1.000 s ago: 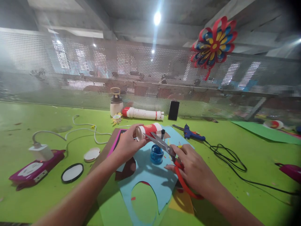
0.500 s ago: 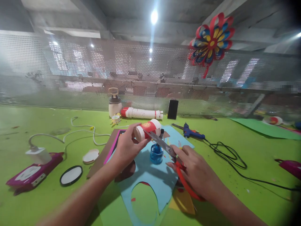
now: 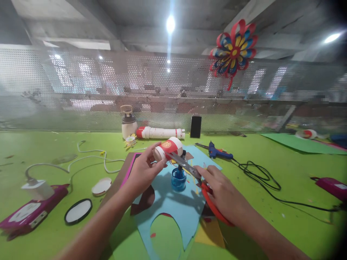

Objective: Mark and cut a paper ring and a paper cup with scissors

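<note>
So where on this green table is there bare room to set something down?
Bare green table lies right of the right hand, between the black cable and the near edge. Another patch sits at far left, behind the white cable. It is crowded around the light blue paper sheet, where the left hand holds a red-and-white paper cup.

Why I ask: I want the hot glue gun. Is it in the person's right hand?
No, the right hand holds the red-handled scissors, while the blue glue gun lies apart on the green table.

Bare worktop [image 3: 271, 216] lies open right of the hands; a black cable [image 3: 260, 177] crosses it, a blue pot [image 3: 179, 179] stands between the hands.
</note>
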